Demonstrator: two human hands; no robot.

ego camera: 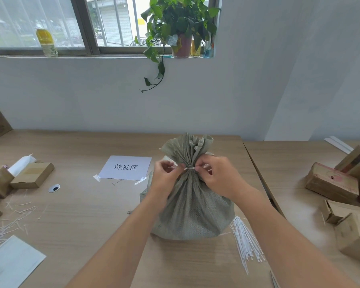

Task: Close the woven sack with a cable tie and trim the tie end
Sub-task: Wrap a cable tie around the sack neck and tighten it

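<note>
A grey-green woven sack stands upright on the wooden table, its mouth gathered into a ruffled neck. A white cable tie circles that neck. My left hand pinches the tie's loose end on the left side of the neck. My right hand pinches the tie on the right side. A bundle of spare white cable ties lies on the table just right of the sack's base. A scissor tip shows at the bottom edge.
A taped paper sign lies left of the sack. Small cardboard boxes and cut tie ends sit at the left, a paper sheet at the near left. More boxes crowd the right table. A potted plant stands on the windowsill.
</note>
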